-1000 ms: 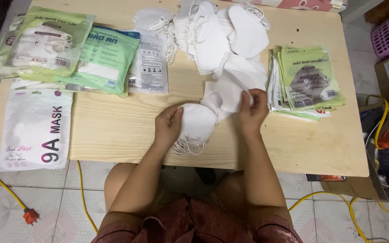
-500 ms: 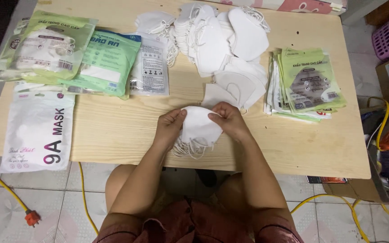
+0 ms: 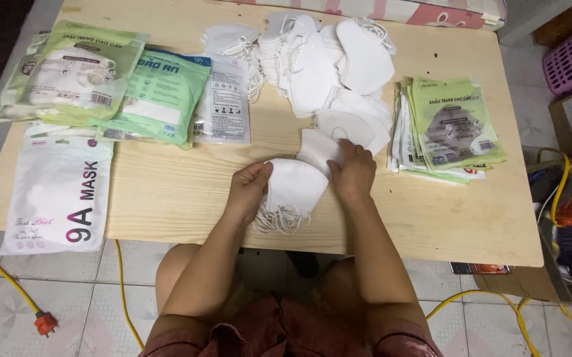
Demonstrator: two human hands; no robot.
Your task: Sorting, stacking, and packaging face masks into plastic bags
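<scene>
A small stack of white masks [image 3: 294,188] was held between the two hands near the front middle of the surface [image 3: 187,198]. The left hand [image 3: 247,188] was closed on the stack's left edge, and the right hand [image 3: 353,173] was laid half-curled on its right edge, touching a loose mask [image 3: 319,149] just behind. The ear loops [image 3: 278,220] were seen hanging out at the near side of the stack.

Farther back, a large heap of unpacked masks [image 3: 319,63] was spread, so much appeared left to be gathered. To the right, a pile of empty green pouches [image 3: 448,129] was stacked, seemingly unfilled. At far left, filled green packs [image 3: 74,73] were lying, with a white pouch [image 3: 58,192] nearer at the left edge. The work was judged to be partway through: some packs finished, most masks loose.
</scene>
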